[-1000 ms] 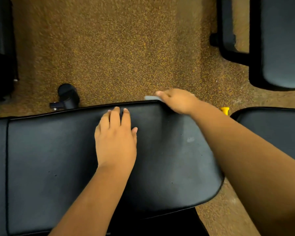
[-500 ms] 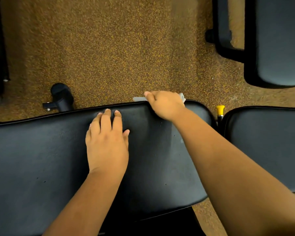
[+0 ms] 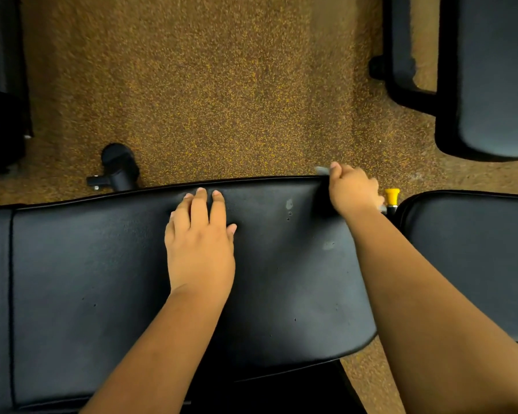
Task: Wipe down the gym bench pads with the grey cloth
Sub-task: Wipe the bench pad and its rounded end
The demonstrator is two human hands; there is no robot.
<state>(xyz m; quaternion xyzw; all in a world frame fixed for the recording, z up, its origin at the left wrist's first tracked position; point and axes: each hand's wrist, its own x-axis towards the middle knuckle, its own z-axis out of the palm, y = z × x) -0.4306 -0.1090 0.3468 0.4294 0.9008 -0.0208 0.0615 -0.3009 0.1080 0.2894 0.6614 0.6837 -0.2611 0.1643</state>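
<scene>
On bench pad (image 3: 102, 279): left hand (image 3: 199, 243) lies flat, fingers straight, tips near far edge. Right hand (image 3: 352, 189) sits at pad's far right corner, curled over the edge, gripping grey cloth (image 3: 322, 170); only a scrap pokes out past the fingers. No containers visible. Second pad (image 3: 476, 264) just right, yellow knob (image 3: 391, 194) between.

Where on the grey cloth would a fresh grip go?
The grey cloth is bunched under the right hand at the black padded bench top's far edge. Only a corner shows left of the fingers, so probably pinch that, coming from above on the left.
</scene>
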